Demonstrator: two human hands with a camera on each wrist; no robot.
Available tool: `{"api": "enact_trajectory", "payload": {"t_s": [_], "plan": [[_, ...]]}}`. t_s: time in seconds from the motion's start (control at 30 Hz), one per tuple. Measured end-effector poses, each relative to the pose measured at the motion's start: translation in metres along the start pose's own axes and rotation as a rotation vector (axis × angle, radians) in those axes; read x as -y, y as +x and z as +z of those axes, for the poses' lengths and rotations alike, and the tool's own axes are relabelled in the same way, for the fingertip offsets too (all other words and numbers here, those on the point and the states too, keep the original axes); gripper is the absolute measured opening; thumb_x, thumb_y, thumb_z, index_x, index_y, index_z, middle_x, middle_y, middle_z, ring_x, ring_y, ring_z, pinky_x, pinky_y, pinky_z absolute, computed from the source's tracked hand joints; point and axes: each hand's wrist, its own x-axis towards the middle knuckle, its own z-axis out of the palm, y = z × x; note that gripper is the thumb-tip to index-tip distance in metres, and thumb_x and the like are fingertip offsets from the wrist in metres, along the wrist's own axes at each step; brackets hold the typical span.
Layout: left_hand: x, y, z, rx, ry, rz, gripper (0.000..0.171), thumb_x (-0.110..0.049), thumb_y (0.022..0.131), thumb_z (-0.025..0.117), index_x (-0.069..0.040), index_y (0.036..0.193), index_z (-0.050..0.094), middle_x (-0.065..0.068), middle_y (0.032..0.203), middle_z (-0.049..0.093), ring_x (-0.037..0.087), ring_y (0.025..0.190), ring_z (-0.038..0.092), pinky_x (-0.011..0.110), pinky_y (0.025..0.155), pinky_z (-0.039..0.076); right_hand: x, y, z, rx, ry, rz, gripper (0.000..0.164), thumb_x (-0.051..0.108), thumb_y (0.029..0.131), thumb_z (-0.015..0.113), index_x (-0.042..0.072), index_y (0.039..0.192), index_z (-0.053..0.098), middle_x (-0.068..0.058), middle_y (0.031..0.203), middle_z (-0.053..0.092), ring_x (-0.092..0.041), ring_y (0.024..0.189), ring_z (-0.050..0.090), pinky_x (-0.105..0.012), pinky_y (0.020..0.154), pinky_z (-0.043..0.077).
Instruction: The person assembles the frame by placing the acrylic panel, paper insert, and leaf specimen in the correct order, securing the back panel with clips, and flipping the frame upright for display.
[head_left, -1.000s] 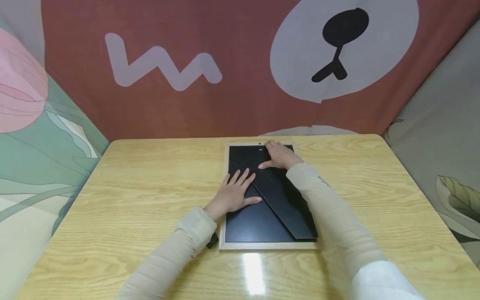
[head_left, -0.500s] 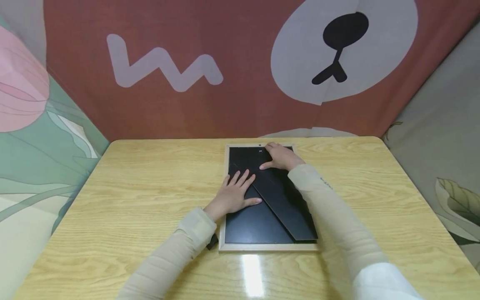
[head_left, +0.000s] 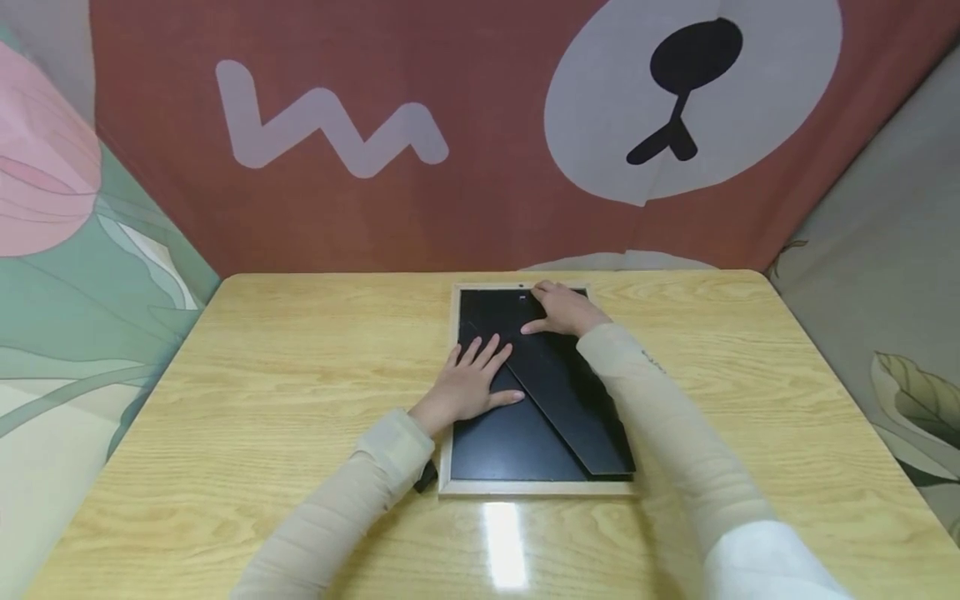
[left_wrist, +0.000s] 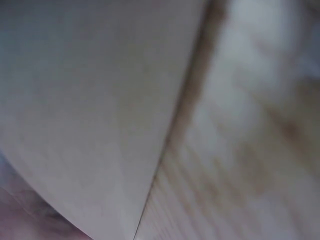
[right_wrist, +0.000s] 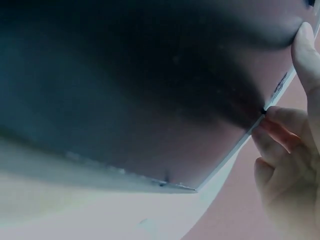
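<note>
A picture frame [head_left: 525, 489] with a pale wooden border lies face down on the table, its black back panel [head_left: 502, 450] upward. A long black stand leg [head_left: 566, 408] slants across the panel to the lower right corner. My left hand [head_left: 468, 387] rests on the left of the back with fingers spread. At the top edge, the bent fingers of my right hand [head_left: 561, 310] grip the border while its thumb lies on the panel. The right wrist view shows fingertips [right_wrist: 270, 112] at a small dark tab on that edge. A sleeve [left_wrist: 100, 120] fills much of the left wrist view.
The wooden table [head_left: 300, 358] carries a bright light reflection [head_left: 505, 546] near the front. A small black object [head_left: 426, 477] shows by the left cuff. Behind the table hangs a reddish-brown cloth [head_left: 480, 225] with a printed animal muzzle.
Both hands stay at the same places on the frame. Only a slight shift of the whole head view shows.
</note>
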Motion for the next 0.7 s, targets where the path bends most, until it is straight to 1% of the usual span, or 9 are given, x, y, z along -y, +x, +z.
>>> {"api": "enact_trajectory", "payload": {"t_s": [0.17, 0.3, 0.4, 0.47, 0.6, 0.7], "plan": [[0.000, 0.000, -0.001, -0.002, 0.006, -0.006, 0.079, -0.067, 0.092, 0.037, -0.025, 0.155, 0.012, 0.001, 0.163, 0.004, 0.029, 0.150, 0.007, 0.054, 0.122, 0.009, 0.000, 0.000, 0.000, -0.004, -0.009, -0.015, 0.089, 0.052, 0.089, 0.060, 0.000, 0.150, 0.023, -0.020, 0.158, 0.021, -0.043, 0.144, 0.020, -0.054, 0.118, 0.024], [0.000, 0.000, -0.001, 0.003, -0.003, 0.004, 0.080, -0.067, 0.092, 0.037, -0.025, 0.155, 0.012, 0.001, 0.163, 0.004, 0.030, 0.150, 0.007, 0.054, 0.122, 0.009, 0.003, -0.002, -0.002, -0.005, -0.054, -0.013, 0.089, 0.052, 0.089, 0.059, -0.001, 0.150, 0.023, -0.020, 0.156, 0.024, -0.039, 0.144, 0.025, -0.052, 0.119, 0.024], [0.000, 0.001, 0.000, 0.006, -0.010, 0.008, 0.079, -0.067, 0.092, 0.037, -0.025, 0.155, 0.011, 0.001, 0.163, 0.004, 0.030, 0.150, 0.007, 0.054, 0.122, 0.009, 0.008, -0.006, -0.004, -0.015, -0.087, -0.016, 0.088, 0.050, 0.089, 0.060, -0.002, 0.150, 0.022, -0.021, 0.155, 0.027, -0.036, 0.144, 0.027, -0.050, 0.120, 0.024], [0.001, 0.002, 0.000, 0.005, -0.010, 0.010, 0.079, -0.067, 0.092, 0.038, -0.026, 0.155, 0.011, 0.000, 0.163, 0.004, 0.029, 0.150, 0.007, 0.054, 0.122, 0.009, 0.012, -0.010, -0.006, -0.027, -0.116, -0.033, 0.085, 0.047, 0.090, 0.061, -0.002, 0.149, 0.024, -0.021, 0.155, 0.028, -0.036, 0.143, 0.029, -0.049, 0.119, 0.026], [0.004, 0.004, 0.001, 0.000, -0.009, 0.018, 0.079, -0.067, 0.092, 0.038, -0.026, 0.155, 0.011, 0.000, 0.163, 0.004, 0.028, 0.151, 0.006, 0.053, 0.123, 0.009, 0.021, -0.024, -0.007, -0.030, -0.169, -0.073, 0.074, 0.039, 0.093, 0.059, -0.001, 0.148, 0.029, -0.020, 0.155, 0.027, -0.034, 0.144, 0.029, -0.048, 0.119, 0.028], [0.005, 0.004, -0.001, 0.002, -0.017, 0.019, 0.079, -0.066, 0.092, 0.038, -0.027, 0.155, 0.011, 0.000, 0.163, 0.004, 0.028, 0.151, 0.005, 0.053, 0.123, 0.008, 0.029, -0.042, -0.004, -0.041, -0.186, -0.122, 0.063, 0.034, 0.097, 0.055, -0.001, 0.145, 0.035, -0.020, 0.155, 0.030, -0.034, 0.143, 0.030, -0.047, 0.119, 0.028]]}}
